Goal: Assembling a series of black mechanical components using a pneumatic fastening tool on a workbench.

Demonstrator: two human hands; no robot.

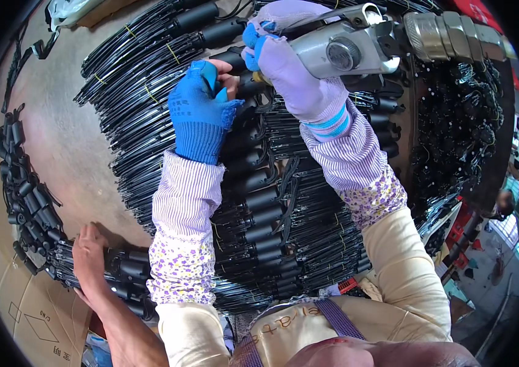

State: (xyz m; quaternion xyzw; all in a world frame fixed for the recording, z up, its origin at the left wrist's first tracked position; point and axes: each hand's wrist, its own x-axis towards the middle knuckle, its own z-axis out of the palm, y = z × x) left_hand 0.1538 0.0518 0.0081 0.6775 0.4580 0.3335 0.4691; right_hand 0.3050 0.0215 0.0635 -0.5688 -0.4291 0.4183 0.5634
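My left hand [201,107], in a blue knit glove with bare fingertips, is closed round a black cylindrical handle [230,59]. The thumb and fingers pinch it near the end that faces my right hand. My right hand [296,79], in a lavender glove with blue fingertips, grips a silver metal air tool [345,52] with a round dark knob. The tool's front end is hidden behind my gloved fingers, close to the handle. Under both hands lie bundles of black thin-ribbed frames [143,122] with cylindrical handles, looking like folded umbrella frames.
Another person's bare hand [90,248] rests at the table's left edge beside more handles. Loose black handles [27,189] pile along that edge. A heap of dark parts [455,134] lies at the right. Metal couplings [455,37] extend from the tool. Cardboard [8,269] stands lower left.
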